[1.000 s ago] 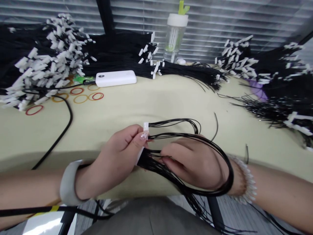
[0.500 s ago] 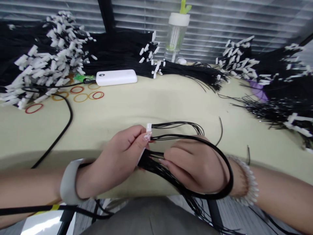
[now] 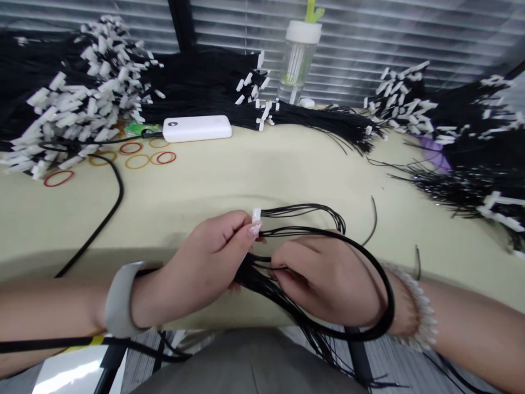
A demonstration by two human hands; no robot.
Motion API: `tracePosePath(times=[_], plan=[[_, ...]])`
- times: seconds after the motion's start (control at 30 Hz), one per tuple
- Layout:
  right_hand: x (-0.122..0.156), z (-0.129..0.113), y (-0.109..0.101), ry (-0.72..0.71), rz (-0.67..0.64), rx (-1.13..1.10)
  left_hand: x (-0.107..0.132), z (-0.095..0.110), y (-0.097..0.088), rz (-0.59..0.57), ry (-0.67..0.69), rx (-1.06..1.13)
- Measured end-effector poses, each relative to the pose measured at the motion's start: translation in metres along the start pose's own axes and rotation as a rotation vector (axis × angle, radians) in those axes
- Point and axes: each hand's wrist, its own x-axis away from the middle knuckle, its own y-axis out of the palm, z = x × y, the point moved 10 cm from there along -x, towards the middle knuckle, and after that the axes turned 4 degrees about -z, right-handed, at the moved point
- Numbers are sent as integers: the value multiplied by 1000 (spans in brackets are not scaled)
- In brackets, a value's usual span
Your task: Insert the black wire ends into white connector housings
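Note:
My left hand (image 3: pixel 205 262) pinches a white connector (image 3: pixel 256 216) between thumb and fingers near the front edge of the beige table (image 3: pixel 254 169). Thin black wires (image 3: pixel 303 210) run from the connector and loop over my right hand (image 3: pixel 328 279). That hand is closed, its fingertips pinching one thin black wire right beside the connector. A thick loop of the black wire bundle (image 3: pixel 385 306) curves round my right wrist and drops below the table edge.
Heaps of black wires with white connectors lie at the back left (image 3: pixel 77 109), back middle (image 3: pixel 254 104) and right (image 3: pixel 451 137). A white power bank (image 3: pixel 197 128), coloured rubber bands (image 3: pixel 139 160), a black cable (image 3: pixel 110 202) and a clear bottle (image 3: pixel 297 60) stand behind.
Both hands and the connector have drifted slightly to the right. My right fingertips have closed in on a wire next to the connector.

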Motion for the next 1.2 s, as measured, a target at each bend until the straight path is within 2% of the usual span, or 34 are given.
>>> tracePosePath(times=[0.47, 0.73, 0.83, 0.93, 1.0, 1.1, 1.2], plan=[[2, 1, -6, 8, 72, -84, 0, -2, 4, -33, -20, 37], [5, -1, 4, -29, -6, -87, 0, -1, 0, -5, -13, 13], [5, -2, 13, -38, -85, -78, 0, -2, -1, 5, -23, 25], [4, 8, 16, 36, -143, 26, 1, -3, -2, 23, -33, 40], [3, 21, 11, 110, -162, 112, 1, -5, -4, 41, -62, 74], [3, 44, -10, 200, -135, 157, 2, -13, -4, 61, -127, 161], [7, 72, -42, 298, 4, 39, 2, -18, -5, 85, -166, 204]])
